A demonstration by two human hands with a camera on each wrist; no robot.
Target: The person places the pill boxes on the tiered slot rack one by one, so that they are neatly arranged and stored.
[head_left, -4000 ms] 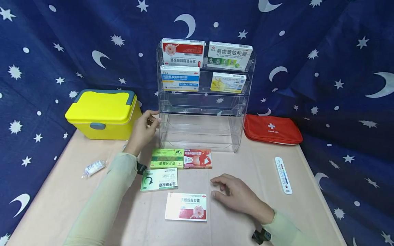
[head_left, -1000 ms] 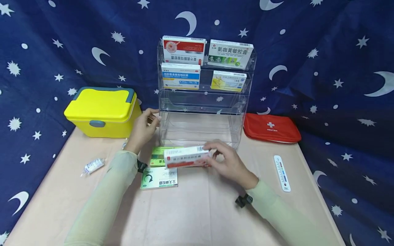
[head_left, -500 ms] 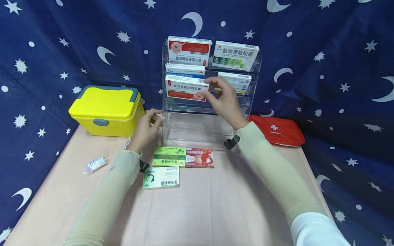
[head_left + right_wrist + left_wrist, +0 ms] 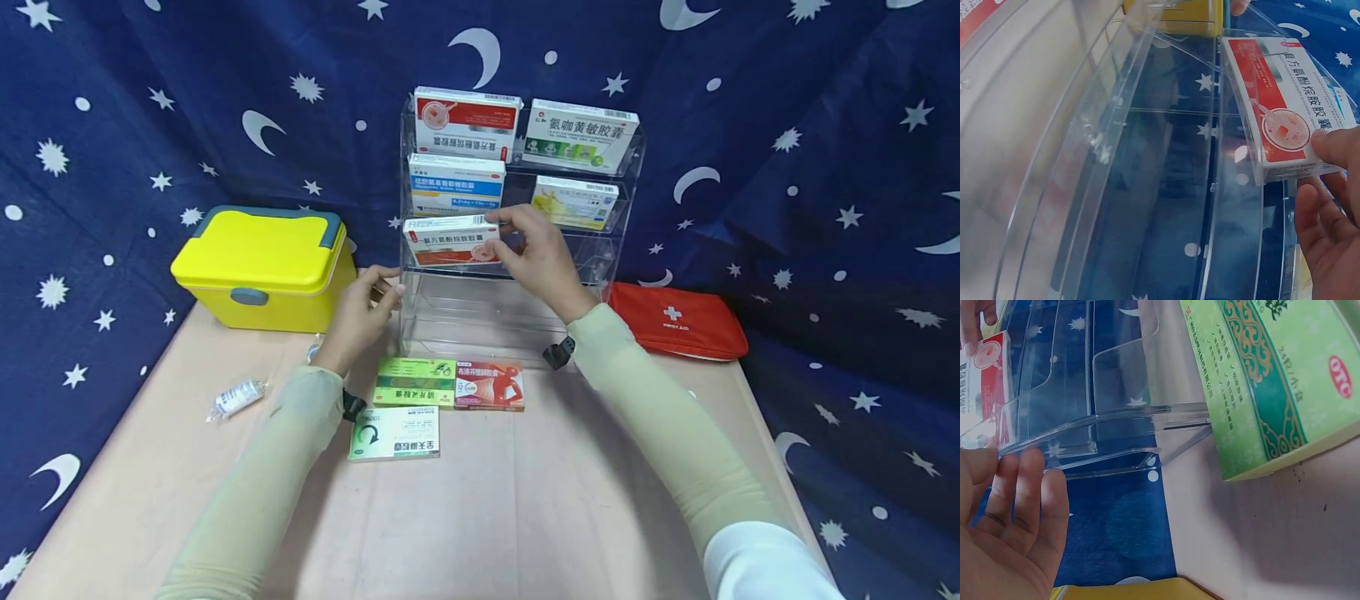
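Observation:
A clear tiered display rack (image 4: 480, 337) stands at the back of the table. My left hand (image 4: 362, 315) pinches its left side edge between thumb and fingers, also seen close up in the left wrist view. My right hand (image 4: 542, 260) grips the right end of a red-and-white medicine box (image 4: 448, 242) between thumb and fingers. That box sits at the left of the third tier; in the right wrist view its lower part is behind the tier's clear front lip. Above it, a blue-and-white medicine box (image 4: 456, 187) and a yellow-and-white one (image 4: 573, 202) fill the second tier.
Two boxes, red-and-white (image 4: 467, 125) and green-and-white (image 4: 579, 137), stand in the top tier. Green (image 4: 414, 383), red (image 4: 489, 386) and white-green (image 4: 394, 433) boxes lie before the rack. A yellow case (image 4: 258, 267), wrapped bottle (image 4: 237, 398) and red first-aid pouch (image 4: 675, 323) stand around.
My right hand has picked the red-and-white medicine box off the table, raised it before the second tier, then lowered it to the third. My left hand keeps its hold on the rack.

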